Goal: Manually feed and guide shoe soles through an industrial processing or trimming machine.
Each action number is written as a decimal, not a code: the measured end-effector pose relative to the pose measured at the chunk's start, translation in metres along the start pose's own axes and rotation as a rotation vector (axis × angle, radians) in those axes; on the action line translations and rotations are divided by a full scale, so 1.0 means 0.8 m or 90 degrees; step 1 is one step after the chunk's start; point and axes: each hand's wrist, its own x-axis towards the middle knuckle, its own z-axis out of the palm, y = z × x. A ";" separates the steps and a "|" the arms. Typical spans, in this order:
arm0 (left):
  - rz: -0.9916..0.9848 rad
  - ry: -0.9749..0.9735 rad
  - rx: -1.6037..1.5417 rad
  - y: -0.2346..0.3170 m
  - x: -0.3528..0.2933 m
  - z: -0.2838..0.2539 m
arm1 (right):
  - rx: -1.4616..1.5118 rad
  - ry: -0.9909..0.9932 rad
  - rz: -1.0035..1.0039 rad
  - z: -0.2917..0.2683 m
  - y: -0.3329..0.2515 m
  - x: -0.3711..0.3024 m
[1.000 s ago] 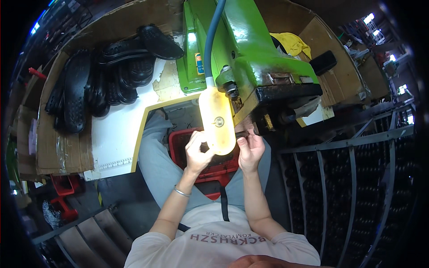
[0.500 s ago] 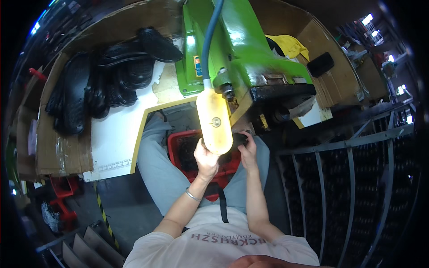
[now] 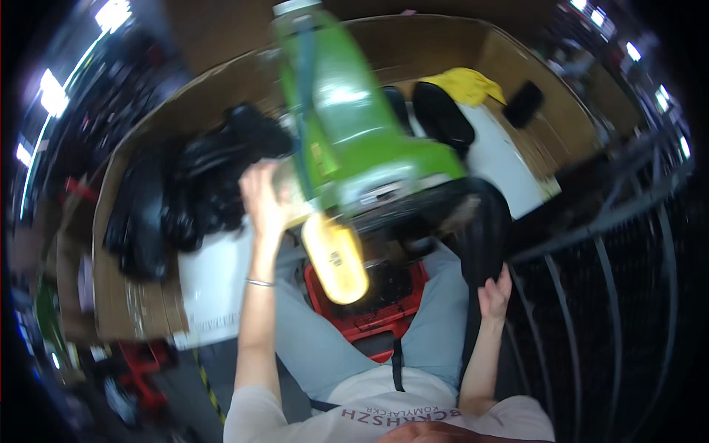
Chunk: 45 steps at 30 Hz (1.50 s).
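Dark lettering crosses the white cloth shirt; a pale, blurred label plate sits on the glossy green metal machine. The hands are well apart: the right hand grips the lower end of a long black sole-shaped piece right of the machine, while whether the left hand, near the heaped black soles, holds anything cannot be told. The yellow oblong lamp partly hides the red plastic bin.

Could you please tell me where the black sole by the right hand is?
In the head view, the black sole is right of centre, its lower end at the right hand and its upper part beside the green machine.
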 end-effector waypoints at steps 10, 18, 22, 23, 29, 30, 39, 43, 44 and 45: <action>0.058 -0.054 0.062 -0.058 -0.033 0.012 | -0.718 0.017 -0.623 0.211 0.008 0.171; -0.278 0.091 -0.725 0.014 -0.232 -0.171 | -0.979 -0.147 -0.651 0.254 0.098 0.284; -0.439 0.010 -0.854 0.039 -0.308 -0.190 | -0.863 -0.173 -0.650 0.236 0.093 0.243; -0.471 -0.014 -0.862 0.046 -0.321 -0.189 | -0.840 -0.158 -0.610 0.230 0.085 0.214; -0.615 -0.040 -1.027 0.098 -0.327 -0.104 | 0.033 -0.209 0.272 0.110 0.096 0.038; -0.611 -0.061 -1.066 0.100 -0.324 -0.086 | 0.043 -0.230 0.258 0.118 0.078 0.023; -0.357 -0.117 -0.633 0.116 -0.213 -0.050 | -0.112 -0.112 -0.007 0.113 0.024 0.037; -0.254 -0.124 -0.562 0.149 -0.167 -0.056 | -0.104 -0.091 -0.075 0.129 0.014 0.054; -0.246 -0.139 -0.544 0.153 -0.161 -0.058 | -0.104 -0.079 -0.105 0.135 0.014 0.054; -0.238 -0.155 -0.526 0.154 -0.159 -0.059 | -0.108 -0.084 -0.104 0.137 0.017 0.054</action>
